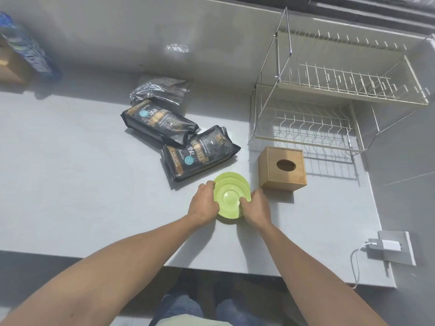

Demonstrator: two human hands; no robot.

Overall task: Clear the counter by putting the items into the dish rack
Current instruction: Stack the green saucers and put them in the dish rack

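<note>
Left hand [204, 203]: it is curling round the left rim of the plates [231, 196], fingers over the edge, gripping them.
Right hand [256, 206]: it is clasping the right rim of the same stack, fingers hooking onto the upper plate.
Plates: green ones, stacked; I am counting two at least and cannot tell beyond that. They are sitting on the bench [82, 172] near its front edge, between the two hands.
Doing it well: by my reckoning the step is lifting the stack. Fingers should be getting under the bottom rim, not only the top one, so the lower plate is not staying behind or sliding. Keeping the stack level while carrying it right and back looks wise, and steering it above the box rather than through it.
Box [282, 169]: a wooden cube with an oval hole on top, standing just beside the plates on their right; I cannot see what is inside.
Bags [200, 152]: three dark foil packs lying just behind the plates, overlapping one another, the farthest one silvery and crumpled.
Rack [306, 128]: a two-tier wire rack standing behind the box, against the wall. Both tiers are showing only bare wires; nothing is sitting in them.
</note>
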